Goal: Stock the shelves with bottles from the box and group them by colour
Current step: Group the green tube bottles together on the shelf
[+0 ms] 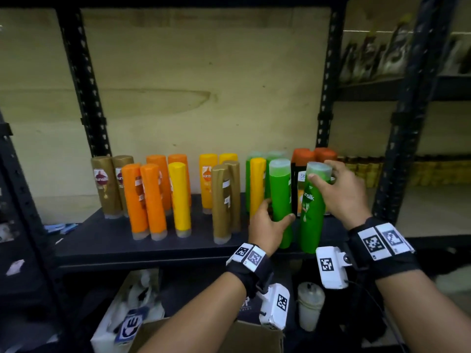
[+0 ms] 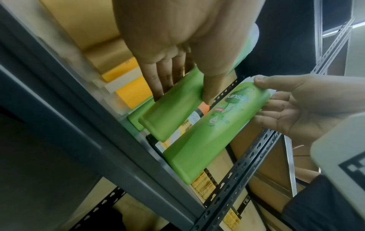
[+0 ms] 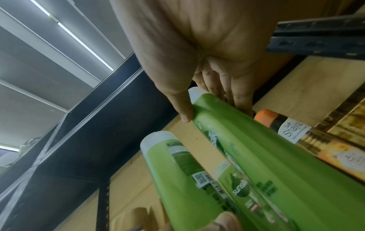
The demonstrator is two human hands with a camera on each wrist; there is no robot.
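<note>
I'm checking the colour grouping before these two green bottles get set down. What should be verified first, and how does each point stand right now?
1. Left hand grips the left green bottle low on its body: ok.
2. Right hand pinches the right green bottle near its cap: ok.
3. Both bottles cap up: ok.
4. Green neighbours behind to join: ok.
5. Group all one colour: not ok, a yellow bottle stands among the greens.
6. Bare space on the shelf under the two bottles: cannot tell.
</note>
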